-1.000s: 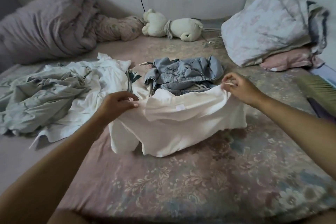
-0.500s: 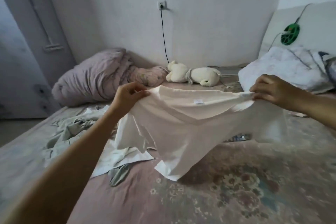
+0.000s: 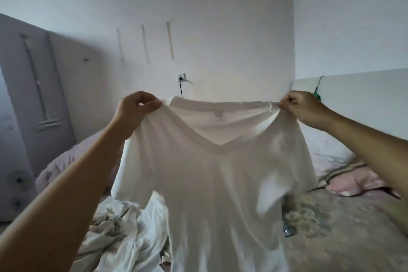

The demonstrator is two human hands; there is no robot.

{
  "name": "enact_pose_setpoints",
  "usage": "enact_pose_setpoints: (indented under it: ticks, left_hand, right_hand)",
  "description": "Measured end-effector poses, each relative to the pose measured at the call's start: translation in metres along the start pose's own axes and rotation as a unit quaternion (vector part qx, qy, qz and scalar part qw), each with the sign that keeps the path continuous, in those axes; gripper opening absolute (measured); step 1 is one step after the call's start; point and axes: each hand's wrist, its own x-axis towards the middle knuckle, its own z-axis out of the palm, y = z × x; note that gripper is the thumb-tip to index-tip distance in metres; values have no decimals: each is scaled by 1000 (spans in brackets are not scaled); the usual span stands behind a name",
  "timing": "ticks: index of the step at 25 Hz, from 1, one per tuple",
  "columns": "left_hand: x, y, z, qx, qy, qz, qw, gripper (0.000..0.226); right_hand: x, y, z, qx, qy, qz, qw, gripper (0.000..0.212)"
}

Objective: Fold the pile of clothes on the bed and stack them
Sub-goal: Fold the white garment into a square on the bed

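Above the middle of the floral-patterned bed (image 3: pixel 344 234), hanging spread in the air: a white cotton V-neck T-shirt (image 3: pixel 212 183), front turned toward the camera, small label showing inside the back of the neck, short sleeves drooping to either side, hem running out of sight past the bottom edge of the view. Pinching the shirt's left shoulder seam between thumb and curled fingers: the left hand (image 3: pixel 134 110), arm reaching up from the lower left corner. Gripping the opposite shoulder, fabric bunching into a small knot under the closed fingers: the right hand (image 3: pixel 302 108), arm coming in from the right edge. Holding both shoulders at about the same height, neckline stretching nearly straight between the two fists. Lying crumpled on the left part of the bed, below and behind the hanging shirt: a pile of pale white and grey-green clothes (image 3: pixel 123 234), unfolded, partly hidden by the shirt's body. Bunching against the far left corner of the bed: a mauve quilt (image 3: pixel 59 168). Resting toward the right edge, near the pale headboard (image 3: pixel 353 95): pink and floral pillows (image 3: pixel 348 179), blurring somewhat. Lying on the bedspread just right of the shirt's side seam: a small dark object (image 3: pixel 287 231), too blurred to identify. Showing on the far white wall above the neckline: a wall socket (image 3: pixel 181 77) with a black cord dropping behind the shirt.
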Motion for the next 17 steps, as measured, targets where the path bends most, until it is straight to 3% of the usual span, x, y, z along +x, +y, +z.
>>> enact_pose_setpoints:
  ticks: [4,7,10,12,15,17]
  left_hand:
    - [16,11,-6,9,-53,6,999,19]
    - [21,17,-12,63,-96,-14,993,24]
    - [24,31,-18,93,-87,-17,992,10]
    - [24,36,-21,48,-62,-28,997,4]
    - [24,36,-25,-7,-70,-33,997,13]
    - [24,34,-24,-9,-78,-36,996,19]
  right_hand:
    - [3,-15,-6,53,-75,71,993,22]
    - [-3,-26,-22,27,-145,49,988,27]
    - [-6,-33,-37,-41,-182,7,982,34]
    - [-5,-33,-40,-87,-158,-51,982,30]
    - [-5,-38,-41,-81,-81,-135,984,4]
    - [-4,-41,-43,-45,-66,-110,991,22]
